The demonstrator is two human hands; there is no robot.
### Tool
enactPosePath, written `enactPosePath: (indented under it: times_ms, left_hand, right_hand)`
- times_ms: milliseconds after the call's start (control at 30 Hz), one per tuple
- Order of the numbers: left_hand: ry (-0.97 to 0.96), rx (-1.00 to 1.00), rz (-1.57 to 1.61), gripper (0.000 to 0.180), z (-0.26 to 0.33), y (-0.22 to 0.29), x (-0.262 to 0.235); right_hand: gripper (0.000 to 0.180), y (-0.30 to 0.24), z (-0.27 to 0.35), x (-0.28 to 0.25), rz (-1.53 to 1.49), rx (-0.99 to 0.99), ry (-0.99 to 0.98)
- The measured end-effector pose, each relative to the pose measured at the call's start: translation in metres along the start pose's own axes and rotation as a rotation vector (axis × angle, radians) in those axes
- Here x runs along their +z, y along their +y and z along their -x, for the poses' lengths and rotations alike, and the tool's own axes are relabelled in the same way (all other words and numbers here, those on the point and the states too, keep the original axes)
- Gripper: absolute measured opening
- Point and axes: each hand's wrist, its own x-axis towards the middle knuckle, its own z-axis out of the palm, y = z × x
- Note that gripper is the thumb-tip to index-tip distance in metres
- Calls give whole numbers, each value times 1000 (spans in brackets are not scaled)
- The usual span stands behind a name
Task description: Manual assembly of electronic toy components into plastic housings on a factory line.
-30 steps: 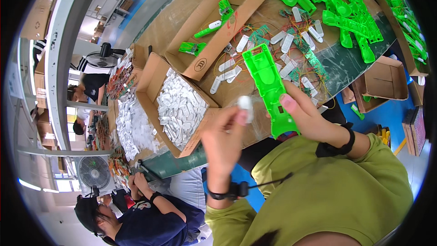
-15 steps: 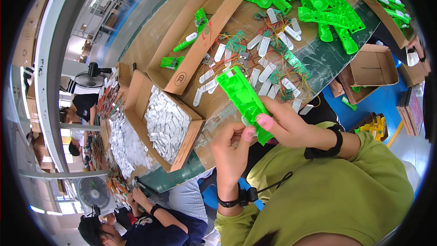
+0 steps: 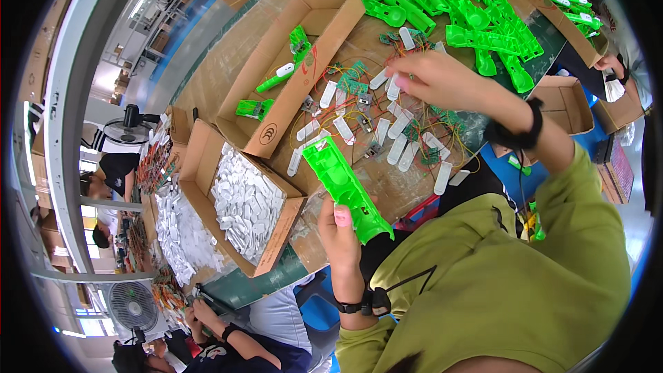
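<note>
My left hand [image 3: 340, 235] grips a bright green plastic shell [image 3: 345, 183] by its lower part, thumb lying along the inside. The shell is long and hollow, its open side turned up, tilted above the table edge. My right hand [image 3: 435, 77] reaches over the table with thumb and index finger bent around the top end of a white plastic piece [image 3: 393, 88]. Whether that piece is lifted off the table cannot be seen. About it lie several similar white pieces [image 3: 399, 124] and green circuit boards [image 3: 353, 77] with red and yellow wires.
A heap of green shells [image 3: 476, 17] covers the far right. A long cardboard box [image 3: 238, 90] holds a few green parts; beside it, another box [image 3: 283, 231] is full of small white pieces [image 3: 245, 200]. A person in dark clothes [image 3: 242, 349] works at the lower left.
My right hand has let go of the green shell and moved up and away to the white pieces. My left hand keeps the shell, now slightly lower and farther left.
</note>
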Motion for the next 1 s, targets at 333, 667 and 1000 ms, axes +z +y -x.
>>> enactPosePath:
  times_ms: [333,667,1000]
  left_hand:
    - [82,56,-110,55,8,-5,-15]
    - [37,22,-107,53,3,-4,-18]
    - [43,25,-154,53,0,1,-16]
  right_hand:
    - [13,53,-119,61,249,176,-563]
    - [12,83,-97,67,58,144,-328]
    - [12,72,-98,53,157,80,-271]
